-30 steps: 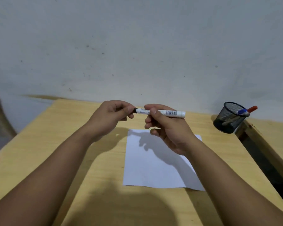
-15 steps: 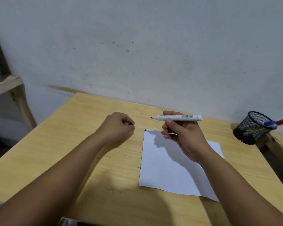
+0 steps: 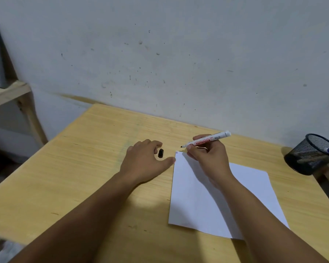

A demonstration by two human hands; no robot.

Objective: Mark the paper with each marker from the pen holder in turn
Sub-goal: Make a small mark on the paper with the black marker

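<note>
While uncapped, marker [image 3: 207,140] pinched in right fingers [image 3: 190,148] — tip over paper [image 3: 222,196] corner

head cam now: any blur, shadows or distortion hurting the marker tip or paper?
Head view: marker tip sharp; right hand shadows the paper but the top corner stays lit; pen holder soft at right edge; bottom-left corner smeared; table edges bowed by the wide lens.

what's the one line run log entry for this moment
right hand: holds uncapped marker | cap: on table | left hand: open | tip above paper
</note>
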